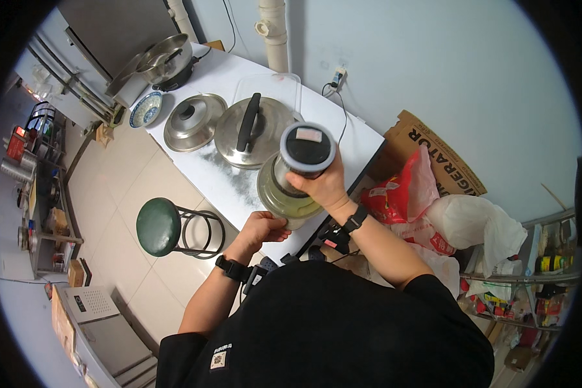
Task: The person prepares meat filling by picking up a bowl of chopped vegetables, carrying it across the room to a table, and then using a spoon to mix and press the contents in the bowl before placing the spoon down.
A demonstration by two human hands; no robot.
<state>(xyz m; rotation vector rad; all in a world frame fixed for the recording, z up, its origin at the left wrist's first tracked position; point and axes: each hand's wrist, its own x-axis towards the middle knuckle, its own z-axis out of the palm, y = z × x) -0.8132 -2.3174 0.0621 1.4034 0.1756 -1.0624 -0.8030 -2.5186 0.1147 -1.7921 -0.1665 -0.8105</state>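
A cylindrical appliance (309,148) with a black top and a grey ring is gripped around its side by my right hand (327,186). It stands over a clear, greenish round bowl (286,201) at the near end of the white table (339,194), and its lower end is partly hidden. My left hand (265,227) pinches the bowl's near edge or handle between thumb and fingers. Just beyond the bowl lies a steel pot lid (271,121) with a black bar handle. Farther left is a smaller steel lid (194,119) with a black knob.
At the table's far end are a steel pot (162,63) on a black base and a patterned bowl (146,110). A green stool (159,227) stands left of the table. Plastic bags (407,179) and a cardboard box (436,150) crowd the right side, beside a rack (519,279).
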